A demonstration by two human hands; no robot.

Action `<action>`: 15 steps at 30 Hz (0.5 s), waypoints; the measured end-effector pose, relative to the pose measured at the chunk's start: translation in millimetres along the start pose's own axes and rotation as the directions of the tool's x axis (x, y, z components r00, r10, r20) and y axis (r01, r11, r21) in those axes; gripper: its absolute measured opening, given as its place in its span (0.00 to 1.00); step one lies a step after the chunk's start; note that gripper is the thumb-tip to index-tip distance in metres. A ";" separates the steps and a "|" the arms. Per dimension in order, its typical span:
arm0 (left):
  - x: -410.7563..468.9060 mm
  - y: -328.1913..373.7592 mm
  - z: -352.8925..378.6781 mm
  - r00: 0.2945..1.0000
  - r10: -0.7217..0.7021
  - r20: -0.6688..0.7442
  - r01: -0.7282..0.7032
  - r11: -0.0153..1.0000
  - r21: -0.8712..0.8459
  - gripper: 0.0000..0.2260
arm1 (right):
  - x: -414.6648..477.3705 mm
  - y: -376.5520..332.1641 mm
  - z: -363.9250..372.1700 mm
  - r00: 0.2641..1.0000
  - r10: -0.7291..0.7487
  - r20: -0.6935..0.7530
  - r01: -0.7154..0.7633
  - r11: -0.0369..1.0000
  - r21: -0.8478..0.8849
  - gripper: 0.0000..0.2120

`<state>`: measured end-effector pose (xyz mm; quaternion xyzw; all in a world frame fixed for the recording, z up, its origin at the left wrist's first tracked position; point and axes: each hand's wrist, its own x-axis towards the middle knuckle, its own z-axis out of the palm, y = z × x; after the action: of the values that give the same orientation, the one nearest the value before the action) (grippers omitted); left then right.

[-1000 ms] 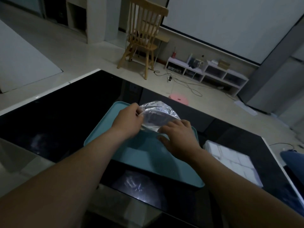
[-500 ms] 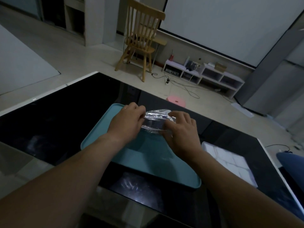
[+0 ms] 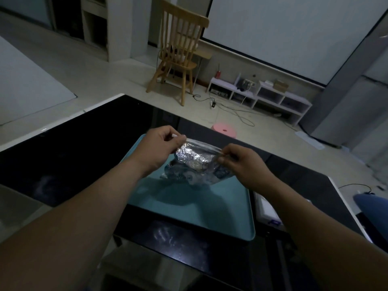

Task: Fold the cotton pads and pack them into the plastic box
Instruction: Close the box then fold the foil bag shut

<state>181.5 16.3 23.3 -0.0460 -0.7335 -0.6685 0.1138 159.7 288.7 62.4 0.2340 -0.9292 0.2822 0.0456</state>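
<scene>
Early: yr left grip point(image 3: 160, 146) & right grip point(image 3: 243, 164) pinch foil bag point(image 3: 195, 162) by top, over tray point(image 3: 210, 211); folding & packing prob. all left.

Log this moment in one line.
object: crinkled silvery plastic bag | left hand: pinches its top edge | right hand: pinches its top edge | position: above flat teal tray

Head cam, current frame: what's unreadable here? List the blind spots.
1. Bag contents, head view: crinkled glare and dim light hide what is inside. The left hand and right hand pinch its top edge.
2. Plastic box, head view: the right forearm covers most of it, so what lies in it cannot be told.
3. Low shelf items, head view: too small and dim to identify.
</scene>
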 end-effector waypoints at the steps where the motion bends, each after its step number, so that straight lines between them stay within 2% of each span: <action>1: 0.3 0.3 1.0 0.999 0.013 -0.052 -0.012 0.999 0.033 0.08 | -0.1 3.1 -1.0 1.000 0.002 0.001 -0.002 1.000 0.006 0.03; 3: 2.2 0.3 1.3 0.991 0.027 -0.131 -0.019 0.998 0.059 0.10 | -1.8 9.8 -1.8 0.998 0.041 -0.037 -0.040 0.999 0.031 0.09; 5: 4.3 -1.3 1.7 0.990 -0.015 -0.139 0.014 1.000 -0.012 0.09 | -4.3 13.8 -2.0 0.989 0.104 -0.101 -0.099 0.994 0.046 0.13; 8: 5.6 -3.1 4.9 0.993 -0.104 -0.054 0.092 0.979 -0.184 0.04 | -4.6 14.6 -5.9 0.971 0.155 -0.182 -0.142 0.986 0.085 0.08; 10: 6.8 -4.2 3.7 0.990 -0.112 -0.082 0.095 0.978 -0.185 0.04 | -3.8 18.2 -10.7 0.968 0.165 -0.187 -0.149 0.984 0.093 0.05; 15: 6.8 -3.5 2.2 0.982 -0.086 -0.168 0.058 0.985 -0.164 0.05 | -6.4 21.8 -19.2 0.973 0.163 -0.161 -0.160 0.987 0.036 0.10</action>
<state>173.9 17.6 21.3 0.0306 -0.6664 -0.7299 0.1494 154.4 317.8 66.1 0.1343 -0.9351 0.3137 0.0959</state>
